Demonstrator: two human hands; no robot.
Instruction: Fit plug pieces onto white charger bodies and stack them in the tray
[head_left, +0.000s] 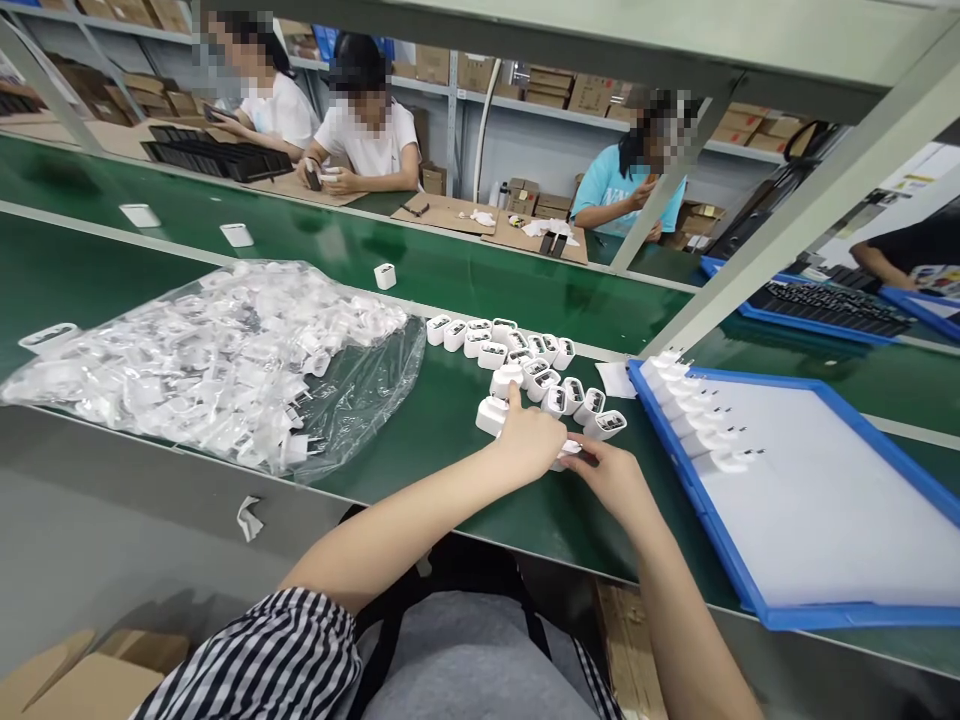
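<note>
My left hand [527,440] rests on the green bench with its index finger stretched toward a cluster of several white charger plugs [525,365]. Its other fingers curl around a white plug [568,452] between my hands. My right hand [609,472] pinches the same plug from the right side. A blue-rimmed tray [750,590] with a white liner lies to the right, and a column of several white plugs [694,415] stands along its left edge.
A clear plastic bag of white plugs [225,365] lies on the left. Loose plugs [385,276] ride the green conveyor [450,270] beyond. Three people sit working across the line. A slanted metal post [787,215] rises above the tray. Cardboard boxes [67,680] sit at lower left.
</note>
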